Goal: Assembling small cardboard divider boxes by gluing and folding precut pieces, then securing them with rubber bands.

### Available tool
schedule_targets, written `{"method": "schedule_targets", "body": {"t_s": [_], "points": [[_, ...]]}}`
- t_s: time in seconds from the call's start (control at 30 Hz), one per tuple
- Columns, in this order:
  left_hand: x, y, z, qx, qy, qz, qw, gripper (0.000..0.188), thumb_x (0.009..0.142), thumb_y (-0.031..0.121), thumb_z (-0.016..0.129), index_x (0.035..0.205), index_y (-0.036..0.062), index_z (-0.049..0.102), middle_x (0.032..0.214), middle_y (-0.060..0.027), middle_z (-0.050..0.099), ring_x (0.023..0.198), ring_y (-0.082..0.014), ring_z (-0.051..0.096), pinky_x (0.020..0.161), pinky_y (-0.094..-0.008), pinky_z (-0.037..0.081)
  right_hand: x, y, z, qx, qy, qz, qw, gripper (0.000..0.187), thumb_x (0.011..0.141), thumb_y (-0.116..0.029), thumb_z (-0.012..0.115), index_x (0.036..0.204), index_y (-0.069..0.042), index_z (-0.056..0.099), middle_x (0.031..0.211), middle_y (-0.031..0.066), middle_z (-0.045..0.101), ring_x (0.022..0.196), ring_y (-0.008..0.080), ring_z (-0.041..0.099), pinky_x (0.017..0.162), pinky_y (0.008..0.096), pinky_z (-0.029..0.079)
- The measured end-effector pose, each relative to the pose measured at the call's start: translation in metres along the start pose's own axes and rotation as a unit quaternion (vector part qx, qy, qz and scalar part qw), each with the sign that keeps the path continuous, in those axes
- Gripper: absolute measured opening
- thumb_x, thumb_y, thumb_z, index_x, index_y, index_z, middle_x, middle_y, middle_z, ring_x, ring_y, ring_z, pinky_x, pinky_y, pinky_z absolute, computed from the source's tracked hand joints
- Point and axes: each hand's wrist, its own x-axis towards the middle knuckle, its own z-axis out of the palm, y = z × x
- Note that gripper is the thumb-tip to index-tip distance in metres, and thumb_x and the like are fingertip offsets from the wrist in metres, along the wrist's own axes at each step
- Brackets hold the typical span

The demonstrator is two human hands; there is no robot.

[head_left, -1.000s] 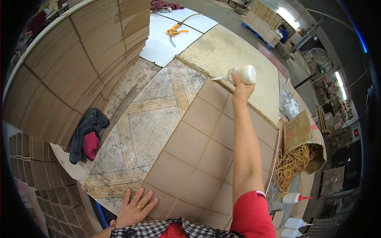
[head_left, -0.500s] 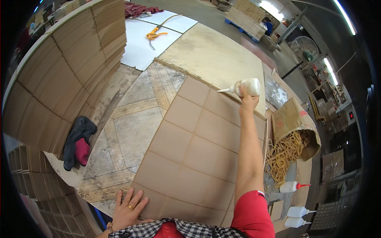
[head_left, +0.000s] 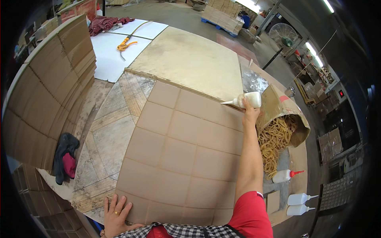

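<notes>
My right hand (head_left: 251,113) grips a white squeeze bottle (head_left: 253,99) with a long thin nozzle. The bottle lies sideways, its tip pointing left over the far right part of a brown board (head_left: 158,148) marked into squares by grooves. Whether the tip touches anything I cannot tell. My left hand (head_left: 117,216) rests flat with spread fingers on the board's near left corner, a ring on one finger. A wooden strip (head_left: 178,82) runs along the board's far edge.
To the right, an open carton (head_left: 276,99) spills tan rubber bands (head_left: 274,144). Nearer stand a red-tipped bottle (head_left: 281,176) and two white bottles (head_left: 297,199). Stacked cardboard (head_left: 47,79) rises at the left, with a dark cloth (head_left: 63,152) beside it. An orange air gun (head_left: 124,44) lies far left.
My view has turned to the right, so the table appears shifted left. My right hand has carried the bottle rightward along the board's far edge. The left hand stays at the near corner.
</notes>
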Motion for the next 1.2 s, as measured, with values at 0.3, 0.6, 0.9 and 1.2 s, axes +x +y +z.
{"method": "schedule_targets", "body": {"t_s": [0.3, 0.6, 0.9, 1.2], "points": [[0.001, -0.001, -0.001, 0.015, 0.008, 0.017, 1.000, 0.089, 0.056, 0.062, 0.077, 0.123, 0.0076, 0.053, 0.139, -0.0149, 0.042, 0.134, -0.0411, 0.029, 0.107, -0.0619, 0.015, 0.025, -0.014, -0.040, -0.014, -0.031, -0.039, 0.999, 0.040, 0.073, 0.001, 0.075, 0.107, -0.002, 0.055, 0.096, 0.0084, 0.063, 0.086, 0.0191, 0.064, 0.073, 0.0320, 0.055], [0.002, 0.001, 0.001, 0.025, 0.021, 0.019, 0.999, 0.089, 0.054, 0.062, 0.078, 0.120, 0.0061, 0.054, 0.137, -0.0158, 0.043, 0.133, -0.0415, 0.031, 0.108, -0.0622, 0.015, 0.022, -0.043, -0.037, -0.271, 0.023, -0.143, 0.952, 0.053, 0.065, -0.005, 0.081, 0.108, 0.001, 0.052, 0.103, 0.0107, 0.062, 0.091, 0.0189, 0.060, 0.079, 0.0303, 0.050], [0.002, 0.001, 0.001, 0.017, 0.027, 0.026, 0.999, 0.088, 0.056, 0.061, 0.077, 0.119, 0.0051, 0.054, 0.136, -0.0168, 0.043, 0.133, -0.0417, 0.030, 0.107, -0.0619, 0.015, -0.016, -0.065, -0.020, -0.154, 0.094, -0.180, 0.967, 0.051, 0.069, -0.008, 0.081, 0.109, -0.001, 0.051, 0.104, 0.0108, 0.060, 0.092, 0.0203, 0.060, 0.082, 0.0316, 0.049], [0.005, 0.011, -0.017, -0.041, 0.036, 0.041, 0.998, 0.075, 0.067, 0.057, 0.072, 0.117, 0.0045, 0.056, 0.136, -0.0205, 0.042, 0.132, -0.0464, 0.027, 0.105, -0.0632, 0.017, -0.111, -0.121, -0.033, 0.344, 0.141, 0.180, 0.911, 0.039, 0.087, -0.019, 0.066, 0.119, -0.003, 0.048, 0.114, 0.0139, 0.057, 0.104, 0.0298, 0.059, 0.079, 0.0465, 0.057]]}}
